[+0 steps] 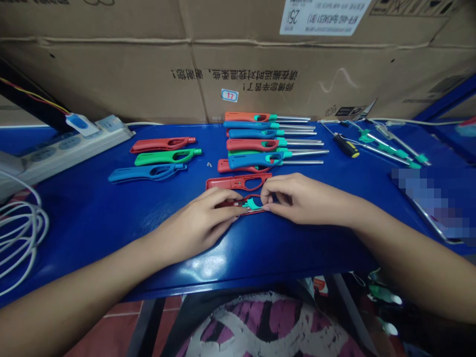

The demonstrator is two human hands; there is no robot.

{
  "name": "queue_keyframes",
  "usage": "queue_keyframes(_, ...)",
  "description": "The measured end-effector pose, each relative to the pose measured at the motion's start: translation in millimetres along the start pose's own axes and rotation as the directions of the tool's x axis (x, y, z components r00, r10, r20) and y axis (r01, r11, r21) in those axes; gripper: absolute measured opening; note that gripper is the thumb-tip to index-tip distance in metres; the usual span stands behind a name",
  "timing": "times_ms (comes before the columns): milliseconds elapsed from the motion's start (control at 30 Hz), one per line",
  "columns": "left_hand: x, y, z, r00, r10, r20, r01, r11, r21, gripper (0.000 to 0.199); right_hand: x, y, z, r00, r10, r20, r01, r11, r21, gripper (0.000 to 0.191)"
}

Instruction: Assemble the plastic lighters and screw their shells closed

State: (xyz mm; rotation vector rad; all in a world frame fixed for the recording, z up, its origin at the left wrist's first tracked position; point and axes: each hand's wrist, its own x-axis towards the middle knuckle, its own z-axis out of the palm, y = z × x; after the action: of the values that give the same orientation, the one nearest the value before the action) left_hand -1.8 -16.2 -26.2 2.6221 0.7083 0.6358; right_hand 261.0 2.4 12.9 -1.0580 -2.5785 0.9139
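A red lighter half-shell (256, 211) lies on the blue table with a teal trigger piece (253, 204) inside it. My left hand (203, 218) is closed on the left part of this shell, thumb and fingers at its edges. My right hand (293, 201) pinches at the shell's right end, beside the teal piece; the fingertips hide the exact spot. Just behind my hands rests another red half-shell (238, 182), inner side up. Farther back is a group of lighters with metal tubes, a blue one (255, 160) among them.
Red, green and blue shells (148, 173) lie at the left, near a white power strip (70, 148) and coiled cable (22, 233). A screwdriver (345, 145), loose metal tubes (386, 152) and a phone-like object (427, 208) are at the right. Cardboard (148, 84) stands behind.
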Motion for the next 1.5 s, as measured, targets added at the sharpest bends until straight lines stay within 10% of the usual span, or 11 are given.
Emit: queue_keyframes(1500, -0.1, 3.8, -1.3, 1.000, -0.018, -0.001, 0.018, 1.000, 0.001, 0.036, -1.8, 4.0, 7.3, 0.980, -0.191, 0.049, 0.197, 0.940, -0.277, 0.018)
